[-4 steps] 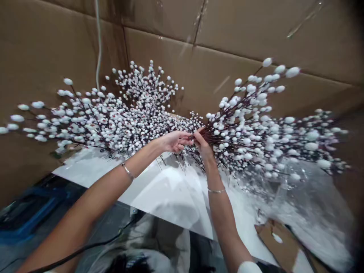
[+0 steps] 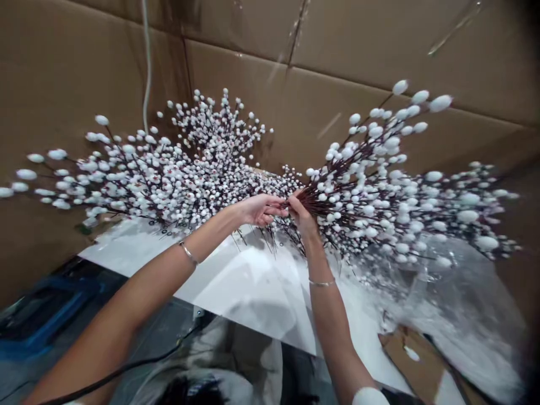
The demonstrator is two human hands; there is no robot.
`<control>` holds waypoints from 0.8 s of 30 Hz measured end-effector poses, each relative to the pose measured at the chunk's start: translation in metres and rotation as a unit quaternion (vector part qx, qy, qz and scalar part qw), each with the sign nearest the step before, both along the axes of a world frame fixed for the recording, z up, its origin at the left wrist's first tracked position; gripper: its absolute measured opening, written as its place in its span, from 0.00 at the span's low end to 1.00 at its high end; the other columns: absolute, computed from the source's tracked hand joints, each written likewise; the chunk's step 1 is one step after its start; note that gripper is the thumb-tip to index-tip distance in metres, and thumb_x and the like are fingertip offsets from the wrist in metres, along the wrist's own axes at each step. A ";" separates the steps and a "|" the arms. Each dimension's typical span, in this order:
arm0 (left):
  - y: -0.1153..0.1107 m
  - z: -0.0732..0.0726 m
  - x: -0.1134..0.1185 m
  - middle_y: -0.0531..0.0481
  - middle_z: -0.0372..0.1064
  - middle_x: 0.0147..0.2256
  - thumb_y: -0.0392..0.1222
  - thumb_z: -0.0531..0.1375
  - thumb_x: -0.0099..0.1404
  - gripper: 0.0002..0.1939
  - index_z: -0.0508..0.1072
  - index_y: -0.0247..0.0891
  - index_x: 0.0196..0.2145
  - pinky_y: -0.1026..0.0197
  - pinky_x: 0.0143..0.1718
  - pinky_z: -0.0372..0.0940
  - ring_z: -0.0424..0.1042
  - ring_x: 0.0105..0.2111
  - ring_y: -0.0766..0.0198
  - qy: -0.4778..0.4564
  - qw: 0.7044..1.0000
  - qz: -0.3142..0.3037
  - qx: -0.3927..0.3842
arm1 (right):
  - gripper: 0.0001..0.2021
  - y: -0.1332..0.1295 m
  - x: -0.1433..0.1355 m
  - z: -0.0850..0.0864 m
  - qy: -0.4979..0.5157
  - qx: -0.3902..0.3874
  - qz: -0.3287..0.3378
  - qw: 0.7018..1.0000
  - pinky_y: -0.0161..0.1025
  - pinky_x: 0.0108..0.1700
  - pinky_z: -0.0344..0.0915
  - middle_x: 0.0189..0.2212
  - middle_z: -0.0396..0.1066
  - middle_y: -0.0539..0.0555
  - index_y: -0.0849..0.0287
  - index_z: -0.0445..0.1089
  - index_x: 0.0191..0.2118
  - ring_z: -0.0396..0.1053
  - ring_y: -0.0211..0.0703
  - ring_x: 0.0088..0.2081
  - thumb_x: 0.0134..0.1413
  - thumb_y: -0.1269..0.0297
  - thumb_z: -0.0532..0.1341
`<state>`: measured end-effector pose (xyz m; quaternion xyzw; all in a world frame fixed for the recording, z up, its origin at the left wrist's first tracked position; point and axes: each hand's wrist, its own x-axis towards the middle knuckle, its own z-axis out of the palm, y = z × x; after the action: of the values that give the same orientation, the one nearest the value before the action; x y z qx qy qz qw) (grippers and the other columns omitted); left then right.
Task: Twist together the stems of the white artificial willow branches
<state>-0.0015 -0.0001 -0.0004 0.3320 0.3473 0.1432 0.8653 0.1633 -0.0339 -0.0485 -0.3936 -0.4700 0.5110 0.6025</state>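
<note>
My right hand (image 2: pixel 302 215) is wrapped round the gathered brown stems of a bunch of white-berry branches (image 2: pixel 371 185), which fans out to the right. Just left of it, my left hand (image 2: pixel 262 209) has its fingers curled, the fingertips meeting the stem ends beside my right thumb. Whether those fingertips grip a stem is too small to tell. Behind and left of my hands lies a large pile of similar white-berry branches (image 2: pixel 169 174), its thin stems reaching over the white tabletop (image 2: pixel 253 287).
Brown cardboard (image 2: pixel 253 67) stands behind the branches, with a white cable (image 2: pixel 147 73) hanging at the left. Clear plastic wrap (image 2: pixel 468 298) and a brown cardboard piece (image 2: pixel 411 360) lie at the right. A black cable (image 2: pixel 126 368) crosses near my left forearm.
The bunch in my right hand has shifted slightly, its berry tips a little further right and up. Both hands stay nearly in place.
</note>
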 end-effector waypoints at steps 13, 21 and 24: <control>-0.004 0.002 -0.010 0.45 0.72 0.29 0.44 0.65 0.58 0.12 0.73 0.32 0.35 0.68 0.13 0.34 0.49 0.12 0.78 0.016 0.999 -0.045 0.017 | 0.18 -0.003 0.002 0.005 -0.032 0.030 0.020 0.999 0.31 0.19 0.43 0.17 0.52 0.44 0.60 0.61 0.26 0.46 0.27 0.18 0.47 0.52 0.66; -0.011 -0.004 0.001 0.51 0.68 0.28 0.48 0.68 0.53 0.16 0.71 0.36 0.34 0.70 0.13 0.41 0.53 0.15 0.77 -0.041 0.999 0.012 -0.025 | 0.15 -0.005 -0.003 0.011 0.052 0.027 -0.024 0.998 0.30 0.17 0.43 0.19 0.51 0.44 0.59 0.63 0.29 0.47 0.26 0.18 0.46 0.55 0.67; -0.014 -0.003 0.003 0.51 0.68 0.29 0.48 0.69 0.52 0.17 0.70 0.35 0.34 0.70 0.13 0.42 0.53 0.15 0.78 -0.051 0.998 0.020 -0.031 | 0.14 -0.005 -0.004 0.011 0.060 0.024 -0.032 0.997 0.29 0.17 0.44 0.19 0.51 0.44 0.59 0.63 0.28 0.47 0.26 0.18 0.47 0.56 0.67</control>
<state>0.0016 -0.0142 -0.0035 0.2903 0.3139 0.1658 0.8887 0.1589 -0.0385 -0.0375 -0.3624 -0.4324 0.5023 0.6553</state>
